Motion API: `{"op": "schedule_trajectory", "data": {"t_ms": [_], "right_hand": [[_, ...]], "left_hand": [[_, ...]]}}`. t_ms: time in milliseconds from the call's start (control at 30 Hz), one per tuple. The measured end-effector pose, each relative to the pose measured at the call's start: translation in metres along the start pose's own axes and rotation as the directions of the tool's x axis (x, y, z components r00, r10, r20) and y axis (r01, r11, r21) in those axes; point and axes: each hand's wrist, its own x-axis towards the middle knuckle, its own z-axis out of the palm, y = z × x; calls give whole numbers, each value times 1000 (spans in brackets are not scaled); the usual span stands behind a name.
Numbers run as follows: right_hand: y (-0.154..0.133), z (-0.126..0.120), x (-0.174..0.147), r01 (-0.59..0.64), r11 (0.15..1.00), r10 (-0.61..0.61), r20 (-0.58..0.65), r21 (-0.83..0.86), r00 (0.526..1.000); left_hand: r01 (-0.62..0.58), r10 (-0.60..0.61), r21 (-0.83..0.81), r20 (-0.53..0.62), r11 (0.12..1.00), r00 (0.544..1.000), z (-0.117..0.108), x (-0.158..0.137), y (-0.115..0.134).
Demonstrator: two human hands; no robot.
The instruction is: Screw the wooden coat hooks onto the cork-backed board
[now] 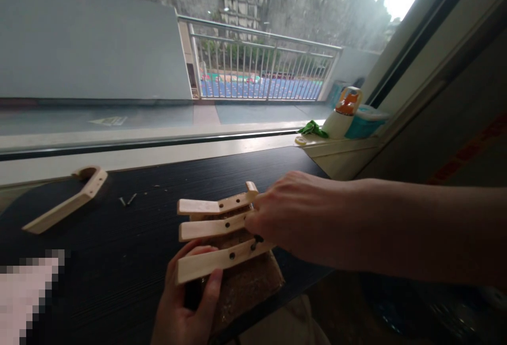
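Note:
Three pale wooden hook strips lie side by side across a brown board with a clear, shiny wrap (253, 289). Dark holes show in the far strip (202, 207), the middle strip (206, 229) and the near strip (206, 264). My left hand (188, 297) pinches the near strip, thumb in front and fingers behind. Closed over the strips' right ends is my right hand (277, 213). Its fingertips are at the middle strip, and whatever they hold is hidden. Below them, a small dark piece sits at the near strip's right hole.
On the black table (111, 260), a loose wooden hook (75, 202) lies at the left, with two screws (127, 200) beside it. A white bottle with an orange top (343, 115), a green cloth (312, 129) and a teal container (364, 122) stand at the window ledge.

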Motion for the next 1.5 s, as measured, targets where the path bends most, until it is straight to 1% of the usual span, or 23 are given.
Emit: {"op": "schedule_trajectory", "data": {"t_ms": [67, 133, 200, 300, 367, 433, 500, 567, 633, 700, 733, 800, 900, 967, 1000, 1067, 1167, 1233, 1300, 1433, 1500], "right_hand": [[0, 0, -1, 49, 998, -49, -12, 29, 999], [0, 5, -1, 55, 998, -53, -56, 30, 997], [1, 11, -1, 40, 999, -37, -71, 36, 997], [1, 18, -2, -55, 997, 56, -20, 56, 998], [0, 20, -3, -152, 988, 151, 14, 36, 988], [-3, 22, -3, -213, 977, 213, 25, 10, 977], [-5, 24, -2, -232, 973, 232, -18, -4, 972], [-5, 26, -1, -242, 970, 240, -101, -4, 965], [-3, 26, -1, -228, 974, 225, -182, 7, 957], [-2, 24, -3, -130, 991, 131, -225, 23, 966], [-1, 21, -3, -66, 997, 71, -222, 28, 972], [-1, 17, -4, 32, 999, -24, -173, 40, 985], [-1, 14, -2, 61, 996, -54, -106, 66, 993], [2, 15, 2, 75, 994, -66, -117, 82, 991], [4, 16, 3, 69, 994, -59, -119, 87, 991], [8, 19, 6, 14, 995, -5, -94, 97, 996], [13, 23, 6, -134, 983, 141, -48, 123, 989], [13, 25, 6, -198, 972, 206, -53, 128, 977], [12, 27, 7, -212, 973, 220, -88, 91, 972], [9, 26, 8, -196, 981, 192, -150, -11, 970], [8, 22, 7, -153, 988, 149, -181, -8, 972]], "left_hand": [[-16, 16, 6, 8, 1000, 1000, -1, 0, 0], [-20, 19, 12, 24, 1000, 1000, -1, 0, -1], [-4, 4, 21, 30, 1000, 1000, -2, 0, -2], [4, -4, 22, 26, 1000, 1000, -2, 0, -3], [3, -3, 15, 29, 1000, 1000, -1, 0, -3], [8, -8, 11, 29, 1000, 1000, 0, 0, -3], [12, -12, 10, 16, 1000, 1000, 1, 0, -3], [11, -11, 6, 7, 1000, 1000, 2, 0, -3], [10, -10, -2, 11, 1000, 1000, 2, 1, -3], [7, -7, -3, 10, 1000, 1000, 1, 1, -3], [3, -3, 0, 4, 1000, 1000, 1, 0, -2], [-9, 9, 10, 0, 1000, 1000, -1, 0, -1], [-40, 40, 18, 13, 999, 999, -2, 0, 0], [-55, 55, 17, 18, 998, 998, -2, 0, 0], [-54, 54, 17, 17, 998, 998, -2, 1, 0], [-42, 42, 21, 12, 999, 999, -2, 1, 1], [-24, 24, 20, 9, 1000, 1000, -1, 2, 4], [-19, 19, 5, 5, 1000, 1000, -2, 2, 6], [-9, 9, -8, 5, 1000, 1000, -2, 2, 7], [3, -2, -19, 15, 1000, 1000, -1, 1, 5], [13, -13, -19, 2, 1000, 1000, 0, 1, 4]]}}
